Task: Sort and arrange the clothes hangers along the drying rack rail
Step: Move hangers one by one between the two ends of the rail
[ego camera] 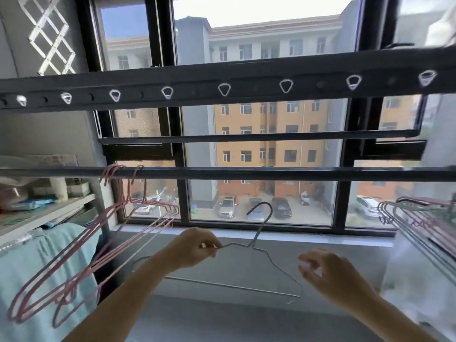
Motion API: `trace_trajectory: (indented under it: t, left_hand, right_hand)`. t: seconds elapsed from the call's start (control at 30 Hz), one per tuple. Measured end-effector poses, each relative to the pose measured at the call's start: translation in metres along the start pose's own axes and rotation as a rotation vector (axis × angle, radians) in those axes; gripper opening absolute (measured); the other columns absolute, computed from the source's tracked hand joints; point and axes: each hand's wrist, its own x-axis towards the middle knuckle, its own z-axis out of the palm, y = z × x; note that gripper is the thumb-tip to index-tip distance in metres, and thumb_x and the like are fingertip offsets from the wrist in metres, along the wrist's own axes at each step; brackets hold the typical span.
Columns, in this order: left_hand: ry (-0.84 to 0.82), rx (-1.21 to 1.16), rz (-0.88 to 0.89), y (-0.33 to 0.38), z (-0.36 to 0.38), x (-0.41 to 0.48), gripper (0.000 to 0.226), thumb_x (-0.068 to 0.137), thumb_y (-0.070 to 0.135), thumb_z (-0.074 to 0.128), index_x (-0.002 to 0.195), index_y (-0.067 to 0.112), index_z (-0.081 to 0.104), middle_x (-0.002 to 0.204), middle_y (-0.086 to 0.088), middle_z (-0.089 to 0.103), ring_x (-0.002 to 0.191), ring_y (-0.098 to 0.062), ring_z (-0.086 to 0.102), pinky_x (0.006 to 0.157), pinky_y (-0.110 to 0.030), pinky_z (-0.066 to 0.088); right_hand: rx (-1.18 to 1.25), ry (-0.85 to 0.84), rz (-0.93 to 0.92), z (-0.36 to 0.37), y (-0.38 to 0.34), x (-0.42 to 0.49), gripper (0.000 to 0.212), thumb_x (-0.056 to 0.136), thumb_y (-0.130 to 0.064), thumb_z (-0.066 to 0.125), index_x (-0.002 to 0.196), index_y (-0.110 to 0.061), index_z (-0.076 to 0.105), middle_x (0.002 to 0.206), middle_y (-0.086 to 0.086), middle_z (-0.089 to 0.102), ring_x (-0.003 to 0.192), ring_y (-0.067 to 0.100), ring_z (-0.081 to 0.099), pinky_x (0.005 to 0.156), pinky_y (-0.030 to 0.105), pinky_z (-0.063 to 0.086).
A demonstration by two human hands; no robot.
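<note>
The left hand [197, 245] pinches the left shoulder of a grey wire hanger [256, 245] between thumb and fingertips, closed tight on the thin metal. The right hand [325, 270] hovers just beside the hanger's right shoulder, fingers loosely curled and spread, holding nothing; whether a fingertip brushes the wire cannot be told.

The hanger stands roughly upright, its long bottom bar running left to right and sloping down toward the right, its dark hook [261, 211] curling up and to the left, well below the lower rail [271, 174]. That round dark rail runs straight across above both hands, so the hook must rise and go over it; the left hand, already gripping, looks better placed to lift.

On the rail's left end hangs a bunch of pink coated hangers [98, 243], swung at a slant. At the right edge, more hangers [414, 218], grey and pink, hang bunched. Higher up, a flat dark bar [197, 80] carries a row of white triangular loops.
</note>
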Motion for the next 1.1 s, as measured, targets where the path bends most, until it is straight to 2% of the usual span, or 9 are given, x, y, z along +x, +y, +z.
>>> trace_trajectory:
  t: [0.07, 0.17, 0.33, 0.5, 0.6, 0.7, 0.83, 0.97, 1.1]
  left_hand:
    - [0.029, -0.092, 0.069, 0.013, -0.007, -0.001, 0.016, 0.083, 0.015, 0.065, 0.096, 0.021, 0.071, 0.074, 0.024, 0.066, 0.071, 0.005, 0.062, 0.066, -0.006, 0.045]
    - [0.112, -0.203, 0.099, 0.029, -0.017, -0.002, 0.019, 0.084, 0.015, 0.064, 0.098, 0.026, 0.07, 0.07, 0.03, 0.066, 0.067, 0.005, 0.063, 0.057, -0.005, 0.045]
    - [0.13, -0.331, 0.121, 0.05, -0.013, 0.001, 0.033, 0.083, 0.013, 0.065, 0.087, 0.045, 0.067, 0.077, 0.021, 0.072, 0.068, -0.005, 0.067, 0.058, -0.014, 0.05]
    - [0.187, -0.397, 0.123, 0.072, 0.011, 0.024, 0.029, 0.082, 0.016, 0.067, 0.082, 0.045, 0.07, 0.082, 0.016, 0.071, 0.077, -0.003, 0.065, 0.071, -0.023, 0.053]
    - [0.262, -0.375, 0.15, 0.087, 0.017, 0.039, 0.024, 0.084, 0.016, 0.064, 0.096, 0.036, 0.067, 0.101, 0.016, 0.065, 0.091, 0.006, 0.061, 0.082, -0.013, 0.048]
    - [0.26, -0.423, 0.145, 0.101, 0.02, 0.048, 0.022, 0.086, 0.017, 0.062, 0.101, 0.031, 0.065, 0.106, 0.016, 0.059, 0.092, 0.014, 0.057, 0.072, 0.0, 0.043]
    - [0.239, -0.471, 0.14, 0.111, 0.027, 0.056, 0.022, 0.086, 0.017, 0.062, 0.099, 0.035, 0.063, 0.105, 0.018, 0.057, 0.093, 0.014, 0.056, 0.07, 0.001, 0.042]
    - [0.207, -0.468, 0.129, 0.117, 0.036, 0.06, 0.022, 0.086, 0.019, 0.062, 0.098, 0.036, 0.063, 0.106, 0.018, 0.059, 0.094, 0.009, 0.058, 0.075, -0.003, 0.044]
    - [0.201, -0.449, 0.133, 0.117, 0.044, 0.06, 0.021, 0.085, 0.018, 0.063, 0.099, 0.033, 0.064, 0.107, 0.013, 0.063, 0.099, 0.003, 0.059, 0.089, -0.02, 0.048]
  right_hand:
    - [-0.019, -0.003, 0.002, 0.001, 0.005, -0.002, 0.036, 0.086, -0.036, 0.059, 0.121, -0.026, 0.057, 0.118, -0.011, 0.053, 0.104, 0.007, 0.056, 0.092, 0.021, 0.043]
    - [-0.04, 0.04, -0.03, -0.005, 0.009, -0.005, 0.041, 0.089, -0.036, 0.056, 0.128, -0.025, 0.051, 0.122, -0.011, 0.053, 0.108, 0.008, 0.056, 0.094, 0.023, 0.044]
    - [-0.046, 0.147, -0.052, -0.033, 0.016, -0.019, 0.019, 0.092, -0.028, 0.051, 0.097, -0.018, 0.066, 0.085, -0.004, 0.065, 0.074, 0.012, 0.062, 0.07, 0.025, 0.049]
    - [-0.195, 0.263, 0.083, -0.061, 0.029, -0.042, 0.025, 0.093, -0.041, 0.041, 0.091, -0.027, 0.062, 0.083, -0.006, 0.066, 0.08, 0.02, 0.063, 0.067, 0.032, 0.046]
    - [-0.258, 0.319, 0.165, -0.086, 0.039, -0.046, 0.027, 0.094, -0.04, 0.041, 0.084, -0.024, 0.06, 0.07, -0.006, 0.06, 0.07, 0.019, 0.058, 0.063, 0.031, 0.045]
    - [-0.232, 0.391, 0.247, -0.103, 0.054, -0.05, 0.026, 0.093, -0.032, 0.049, 0.077, -0.017, 0.062, 0.061, -0.001, 0.058, 0.061, 0.023, 0.056, 0.06, 0.034, 0.048]
    - [-0.176, 0.479, 0.334, -0.114, 0.083, -0.053, 0.021, 0.091, -0.021, 0.055, 0.074, -0.012, 0.064, 0.055, 0.001, 0.055, 0.055, 0.024, 0.055, 0.053, 0.032, 0.044]
    - [-0.167, 0.512, 0.393, -0.115, 0.106, -0.052, 0.02, 0.092, -0.017, 0.052, 0.086, -0.005, 0.066, 0.064, 0.007, 0.061, 0.057, 0.023, 0.051, 0.053, 0.028, 0.035]
    - [-0.107, 0.499, 0.46, -0.109, 0.12, -0.051, 0.023, 0.093, -0.014, 0.049, 0.101, -0.002, 0.066, 0.085, 0.017, 0.07, 0.063, 0.021, 0.051, 0.056, 0.024, 0.036]
